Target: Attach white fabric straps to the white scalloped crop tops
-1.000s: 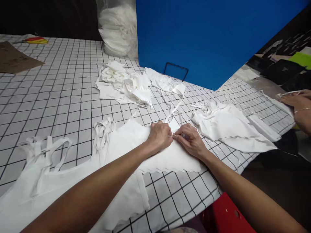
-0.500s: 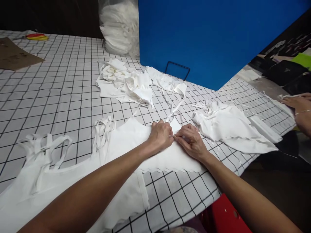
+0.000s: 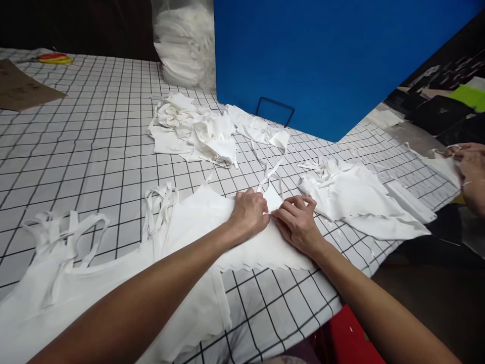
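Observation:
A white strappy top (image 3: pixel 261 253) lies flat before me, its wavy lower hem towards me and thin straps (image 3: pixel 273 169) running away at the back. My left hand (image 3: pixel 248 215) is closed on the top's fabric near the middle of its upper part. Close beside it, my right hand (image 3: pixel 297 222) pinches the same spot between thumb and fingers, its other fingers slightly raised. The small bit of white material between the fingertips is mostly hidden. More white tops with looped straps (image 3: pixel 71 237) spread out to the left, partly under my left forearm.
Crumpled white garments (image 3: pixel 193 126) lie further back on the checked cloth (image 3: pixel 113 126). Folded white pieces (image 3: pixel 359 192) lie at right. A blue panel (image 3: pixel 303 60), a bag of white items (image 3: pixel 184 45), scissors (image 3: pixel 56 58) and brown card (image 3: pixel 26 86) stand or lie behind. Another person's hands (image 3: pixel 473 162) hold white fabric.
My right hand has shifted slightly, its fingers lifting and spreading a little, while my left hand stays in place. At far right, the other person's hands have drawn up the white fabric.

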Available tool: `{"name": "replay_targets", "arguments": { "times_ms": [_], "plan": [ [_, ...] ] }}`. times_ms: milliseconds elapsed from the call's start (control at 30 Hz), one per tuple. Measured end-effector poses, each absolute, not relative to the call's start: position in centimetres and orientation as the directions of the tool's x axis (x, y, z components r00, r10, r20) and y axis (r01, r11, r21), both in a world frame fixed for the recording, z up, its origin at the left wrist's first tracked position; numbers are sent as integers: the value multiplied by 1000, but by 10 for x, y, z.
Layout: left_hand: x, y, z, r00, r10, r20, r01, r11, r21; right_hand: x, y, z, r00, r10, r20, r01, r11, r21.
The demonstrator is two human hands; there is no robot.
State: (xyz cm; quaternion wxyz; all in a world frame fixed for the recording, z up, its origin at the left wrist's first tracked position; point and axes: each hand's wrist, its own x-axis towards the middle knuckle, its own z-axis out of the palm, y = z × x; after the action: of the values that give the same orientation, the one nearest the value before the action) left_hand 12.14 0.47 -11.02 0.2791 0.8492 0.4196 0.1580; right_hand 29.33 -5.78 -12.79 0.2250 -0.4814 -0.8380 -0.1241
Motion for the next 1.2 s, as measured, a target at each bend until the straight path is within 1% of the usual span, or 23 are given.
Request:
{"name": "replay_targets", "arguments": {
  "times_ms": [67, 100, 233, 300, 400, 600, 667, 833, 900, 1000, 1100, 1200],
  "plan": [
    [121, 3, -110, 604, 796, 42, 628, -508, 589, 293, -58, -128, -448, 744, 496, 865, 500, 32],
    [121, 3, -109, 608, 793, 48, 628, -517, 582, 293, -59, -128, -450, 742, 496, 864, 502, 32],
    [119, -1, -109, 610, 788, 83, 613, -536, 581, 294, -59, -128, -430, 747, 507, 852, 522, -46],
    [119, -2, -110, 611, 784, 111, 602, -551, 578, 296, -60, -128, -429, 745, 511, 849, 526, -55],
    [118, -3, -113, 627, 760, 169, 583, -603, 544, 296, -60, -127, -454, 739, 498, 855, 519, 9],
    [118, -2, -121, 695, 659, 287, 543, -743, 392, 295, -60, -122, -502, 713, 490, 857, 487, 169],
    [117, -2, -122, 695, 644, 320, 529, -759, 379, 294, -61, -121, -516, 698, 498, 853, 473, 221],
    [116, -1, -121, 674, 644, 363, 500, -758, 419, 296, -63, -119, -542, 662, 517, 840, 441, 316],
    [117, -1, -121, 665, 660, 350, 501, -742, 446, 297, -64, -117, -560, 645, 520, 829, 432, 357],
    [118, -2, -121, 645, 707, 289, 523, -685, 508, 299, -66, -115, -578, 626, 523, 815, 417, 402],
    [119, -3, -122, 633, 734, 246, 534, -645, 547, 301, -65, -113, -592, 607, 530, 805, 424, 415],
    [120, -3, -122, 627, 730, 273, 519, -652, 552, 304, -65, -113, -575, 611, 545, 818, 429, 383]
  ]
}}
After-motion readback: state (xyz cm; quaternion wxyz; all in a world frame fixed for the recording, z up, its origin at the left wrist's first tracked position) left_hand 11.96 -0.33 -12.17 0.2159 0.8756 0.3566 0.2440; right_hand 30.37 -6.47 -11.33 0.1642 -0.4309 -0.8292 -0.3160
